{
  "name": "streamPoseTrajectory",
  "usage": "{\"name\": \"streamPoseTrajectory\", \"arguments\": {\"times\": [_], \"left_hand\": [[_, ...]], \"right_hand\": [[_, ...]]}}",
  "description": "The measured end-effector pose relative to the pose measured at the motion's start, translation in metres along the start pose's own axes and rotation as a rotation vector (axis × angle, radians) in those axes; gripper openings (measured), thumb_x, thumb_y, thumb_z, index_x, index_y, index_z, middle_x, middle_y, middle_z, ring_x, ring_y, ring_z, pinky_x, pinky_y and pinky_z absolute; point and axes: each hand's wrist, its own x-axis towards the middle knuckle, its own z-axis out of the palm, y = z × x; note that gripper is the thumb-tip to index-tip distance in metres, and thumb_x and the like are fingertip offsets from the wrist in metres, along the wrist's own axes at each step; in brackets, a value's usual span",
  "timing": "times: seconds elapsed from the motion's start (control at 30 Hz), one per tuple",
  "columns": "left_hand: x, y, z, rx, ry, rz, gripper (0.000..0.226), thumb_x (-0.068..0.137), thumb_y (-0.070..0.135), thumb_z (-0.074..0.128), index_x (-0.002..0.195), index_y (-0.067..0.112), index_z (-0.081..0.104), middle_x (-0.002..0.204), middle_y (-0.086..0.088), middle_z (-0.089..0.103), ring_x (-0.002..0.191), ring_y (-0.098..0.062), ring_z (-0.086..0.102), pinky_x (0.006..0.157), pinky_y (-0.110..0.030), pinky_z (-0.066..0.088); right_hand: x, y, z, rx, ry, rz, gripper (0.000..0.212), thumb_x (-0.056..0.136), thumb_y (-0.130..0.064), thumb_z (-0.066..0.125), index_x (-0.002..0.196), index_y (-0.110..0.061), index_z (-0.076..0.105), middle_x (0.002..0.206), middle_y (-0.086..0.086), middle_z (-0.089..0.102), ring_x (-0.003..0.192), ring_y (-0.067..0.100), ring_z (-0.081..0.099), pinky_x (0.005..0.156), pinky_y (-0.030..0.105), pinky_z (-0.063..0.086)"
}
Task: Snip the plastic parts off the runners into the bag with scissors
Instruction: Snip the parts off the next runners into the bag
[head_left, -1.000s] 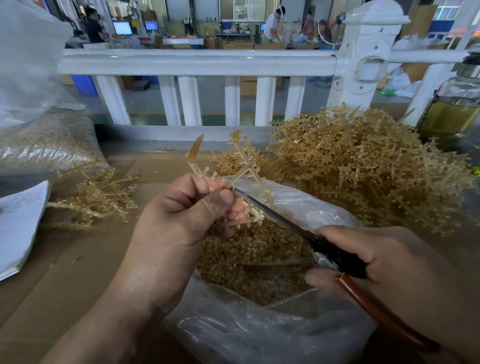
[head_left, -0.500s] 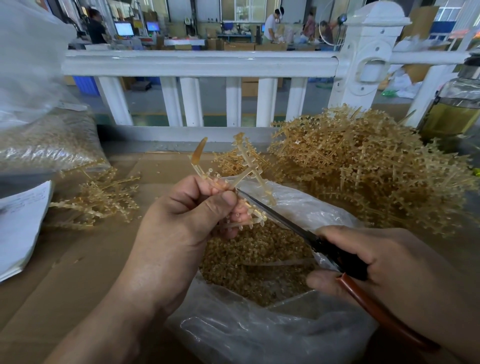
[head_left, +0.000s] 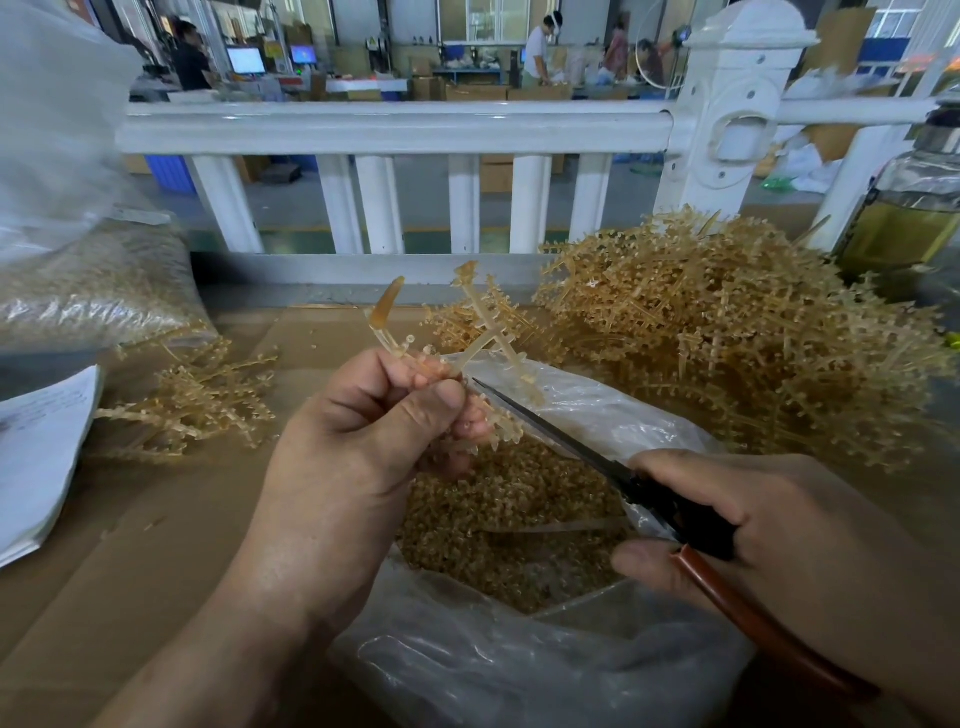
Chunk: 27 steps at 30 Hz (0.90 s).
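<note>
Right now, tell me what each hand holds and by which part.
The left hand pinches a runner by its stem, between thumb and fingers. The right hand grips the scissors by their handles.

Two hands (head_left: 343, 467) (head_left: 779, 530), one scissors (head_left: 550, 430), one held runner (head_left: 489, 339), seemingly two bags (head_left: 519, 670) (head_left: 104, 291)

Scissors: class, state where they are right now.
In the head view the scissors lie right of centre in the right hand, tips at the runner in the left hand, above the bag.

We see amber-gold runners (head_left: 727, 332); black-bladed scissors (head_left: 561, 436) with a reddish-brown handle; a clear bag (head_left: 519, 670); a brown cardboard tabletop (head_left: 130, 545); a white railing (head_left: 395, 127).
</note>
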Motion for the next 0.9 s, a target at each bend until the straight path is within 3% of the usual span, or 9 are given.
{"name": "streamPoseTrajectory", "arguments": {"times": [0.3, 0.43, 0.6, 0.73, 0.9], "left_hand": [[-0.0003, -0.0035, 0.0018, 0.019, -0.002, -0.003, 0.006, 0.081, 0.018, 0.069, 0.078, 0.016, 0.065, 0.08, -0.012, 0.073, 0.076, -0.023, 0.073, 0.063, -0.029, 0.058], [-0.0001, -0.0028, 0.0038, 0.022, -0.001, 0.004, 0.03, 0.082, 0.017, 0.068, 0.09, -0.007, 0.053, 0.08, -0.013, 0.073, 0.076, -0.022, 0.073, 0.063, -0.027, 0.058], [-0.0019, -0.0016, 0.0052, 0.033, 0.011, 0.002, 0.03, 0.085, 0.016, 0.077, 0.089, -0.004, 0.055, 0.08, -0.014, 0.073, 0.076, -0.023, 0.073, 0.063, -0.027, 0.058], [-0.0034, 0.0003, 0.0068, 0.022, 0.008, -0.001, 0.015, 0.082, 0.018, 0.077, 0.081, 0.013, 0.063, 0.078, -0.012, 0.072, 0.076, -0.024, 0.073, 0.065, -0.029, 0.058], [-0.004, 0.0006, 0.0084, 0.035, 0.015, 0.004, 0.022, 0.077, 0.02, 0.069, 0.085, 0.003, 0.057, 0.078, -0.013, 0.073, 0.075, -0.024, 0.073, 0.064, -0.029, 0.058]], "right_hand": [[0.0013, 0.0018, 0.0018, -0.022, -0.005, 0.01, 0.053, 0.072, -0.09, 0.038, 0.097, -0.048, 0.057, 0.079, -0.025, 0.061, 0.067, -0.007, 0.06, 0.066, 0.018, 0.048], [0.0021, 0.0026, 0.0019, -0.029, 0.015, 0.015, 0.051, 0.072, -0.091, 0.037, 0.097, -0.05, 0.057, 0.08, -0.026, 0.061, 0.067, -0.008, 0.059, 0.066, 0.017, 0.047], [0.0006, 0.0038, 0.0016, -0.027, 0.01, 0.005, 0.056, 0.072, -0.091, 0.037, 0.094, -0.044, 0.058, 0.077, -0.021, 0.061, 0.065, -0.003, 0.06, 0.061, 0.022, 0.047], [0.0011, -0.0003, 0.0004, -0.016, -0.004, -0.015, 0.025, 0.074, -0.083, 0.046, 0.086, -0.061, 0.048, 0.072, -0.024, 0.058, 0.061, -0.003, 0.059, 0.054, 0.016, 0.044], [0.0009, 0.0016, 0.0009, -0.013, 0.005, -0.027, 0.035, 0.076, -0.081, 0.046, 0.087, -0.049, 0.056, 0.069, -0.02, 0.057, 0.057, -0.001, 0.057, 0.049, 0.015, 0.04]]}}
